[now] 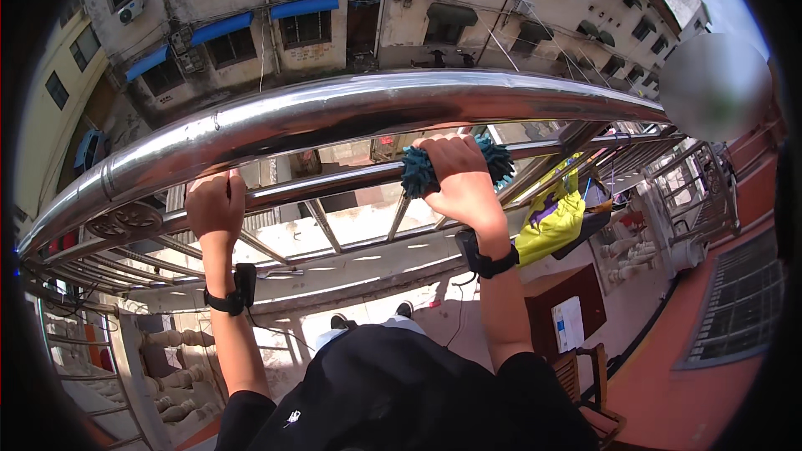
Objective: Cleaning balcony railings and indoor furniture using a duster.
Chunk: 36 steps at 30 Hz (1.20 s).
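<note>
A thick, shiny metal top rail (376,104) curves across the balcony in front of me, with a thinner lower rail (326,186) just beneath it. My left hand (215,203) is closed around the lower rail at the left. Farther right, my right hand (459,174) grips a teal chenille cleaning sponge (418,172) with thick, stubby tufts. The sponge is pressed over the lower rail and sticks out on both sides of the hand. Its underside is hidden. Black bands with small devices and cables sit on both wrists.
Thin metal bars (322,224) run below the rails. A yellow cloth (551,215) with a purple print hangs at the right. Behind it stand a dark red table (539,305) bearing papers (569,324) and a wooden chair (597,367). Buildings with blue awnings (304,7) rise beyond the railing.
</note>
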### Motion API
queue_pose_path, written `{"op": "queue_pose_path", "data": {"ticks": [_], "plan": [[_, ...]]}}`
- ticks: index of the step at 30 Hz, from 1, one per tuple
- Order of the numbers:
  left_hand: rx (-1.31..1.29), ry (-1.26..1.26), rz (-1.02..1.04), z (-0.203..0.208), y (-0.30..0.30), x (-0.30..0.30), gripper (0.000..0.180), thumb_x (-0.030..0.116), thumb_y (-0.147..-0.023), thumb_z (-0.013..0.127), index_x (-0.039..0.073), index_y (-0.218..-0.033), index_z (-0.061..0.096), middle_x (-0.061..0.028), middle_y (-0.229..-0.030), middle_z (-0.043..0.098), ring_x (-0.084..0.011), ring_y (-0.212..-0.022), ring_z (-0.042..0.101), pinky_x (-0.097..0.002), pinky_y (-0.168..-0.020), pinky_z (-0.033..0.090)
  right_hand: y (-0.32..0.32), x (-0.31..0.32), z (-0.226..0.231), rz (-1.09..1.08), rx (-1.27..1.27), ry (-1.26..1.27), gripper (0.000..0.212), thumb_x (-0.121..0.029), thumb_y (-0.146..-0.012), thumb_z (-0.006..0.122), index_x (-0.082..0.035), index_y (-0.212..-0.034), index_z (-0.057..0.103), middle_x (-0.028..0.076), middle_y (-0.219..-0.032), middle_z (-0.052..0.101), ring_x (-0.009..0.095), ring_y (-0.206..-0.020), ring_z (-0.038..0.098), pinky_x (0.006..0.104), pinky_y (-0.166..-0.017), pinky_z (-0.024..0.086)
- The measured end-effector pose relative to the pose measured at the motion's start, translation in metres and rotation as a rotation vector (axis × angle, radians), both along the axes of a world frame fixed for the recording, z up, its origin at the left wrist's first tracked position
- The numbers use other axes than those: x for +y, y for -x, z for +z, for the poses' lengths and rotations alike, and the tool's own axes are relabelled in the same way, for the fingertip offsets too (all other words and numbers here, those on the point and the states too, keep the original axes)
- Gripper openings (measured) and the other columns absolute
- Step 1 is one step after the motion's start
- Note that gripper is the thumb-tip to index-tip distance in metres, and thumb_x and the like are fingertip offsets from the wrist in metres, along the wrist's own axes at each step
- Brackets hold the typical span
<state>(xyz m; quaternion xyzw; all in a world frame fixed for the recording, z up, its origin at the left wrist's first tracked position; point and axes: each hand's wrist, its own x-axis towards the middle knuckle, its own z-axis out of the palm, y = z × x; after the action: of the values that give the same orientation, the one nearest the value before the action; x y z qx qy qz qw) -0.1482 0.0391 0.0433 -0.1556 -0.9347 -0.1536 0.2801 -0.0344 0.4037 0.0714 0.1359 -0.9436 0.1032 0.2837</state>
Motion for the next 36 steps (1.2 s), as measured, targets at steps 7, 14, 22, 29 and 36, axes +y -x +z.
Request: {"op": "queue_pose_path", "data": {"ticks": [7, 14, 22, 29, 36], "plan": [[0.103, -0.069, -0.188, -0.002, -0.001, -0.012, 0.025, 0.021, -0.098, 0.054, 0.001, -0.082, 0.056, -0.0206, -0.078, 0.059, -0.0412, -0.077, 0.06, -0.048, -0.069, 0.046, 0.035, -0.178, -0.02, 0.07, 0.209, 0.063, 0.047, -0.004, -0.063, 0.064, -0.005, -0.11, 0.062, 0.009, -0.1, 0.063, 0.028, -0.095, 0.059, 0.0415, -0.088, 0.044], [0.086, -0.038, -0.261, 0.001, -0.004, -0.014, 0.024, 0.018, -0.097, 0.056, 0.001, -0.081, 0.052, -0.0197, -0.077, 0.057, -0.0401, -0.077, 0.058, -0.0469, -0.069, 0.044, -0.011, -0.092, -0.003, -0.02, 0.038, 0.73, 0.029, 0.007, -0.071, 0.064, 0.001, -0.099, 0.062, 0.014, -0.093, 0.068, 0.028, -0.093, 0.068, 0.0307, -0.085, 0.05], [0.086, -0.021, -0.114, 0.0, -0.009, -0.012, 0.025, 0.019, -0.094, 0.057, 0.001, -0.077, 0.059, -0.0195, -0.078, 0.063, -0.0397, -0.077, 0.061, -0.0473, -0.073, 0.046, -0.119, 0.153, 0.068, 0.103, 0.579, 1.966, 0.028, -0.01, -0.078, 0.053, -0.001, -0.101, 0.066, 0.014, -0.095, 0.069, 0.032, -0.086, 0.069, 0.043, -0.082, 0.058], [0.065, -0.03, -0.056, 0.001, -0.011, -0.014, 0.023, 0.02, -0.092, 0.06, 0.0, -0.082, 0.067, -0.0203, -0.079, 0.065, -0.04, -0.078, 0.062, -0.0483, -0.076, 0.047, -0.106, 0.318, 0.166, 0.104, 0.888, 1.499, 0.031, -0.019, -0.089, 0.049, -0.002, -0.109, 0.065, 0.012, -0.105, 0.07, 0.03, -0.096, 0.068, 0.0407, -0.087, 0.054], [0.106, -0.063, -0.064, 0.004, -0.012, -0.002, 0.027, 0.022, -0.09, 0.061, 0.002, -0.072, 0.065, -0.0183, -0.072, 0.064, -0.0394, -0.073, 0.061, -0.0483, -0.073, 0.047, -0.029, 0.375, 0.124, -0.443, 0.023, 0.324, 0.037, -0.028, -0.098, 0.05, 0.003, -0.105, 0.07, 0.017, -0.106, 0.073, 0.029, -0.105, 0.067, 0.033, -0.094, 0.047]]}}
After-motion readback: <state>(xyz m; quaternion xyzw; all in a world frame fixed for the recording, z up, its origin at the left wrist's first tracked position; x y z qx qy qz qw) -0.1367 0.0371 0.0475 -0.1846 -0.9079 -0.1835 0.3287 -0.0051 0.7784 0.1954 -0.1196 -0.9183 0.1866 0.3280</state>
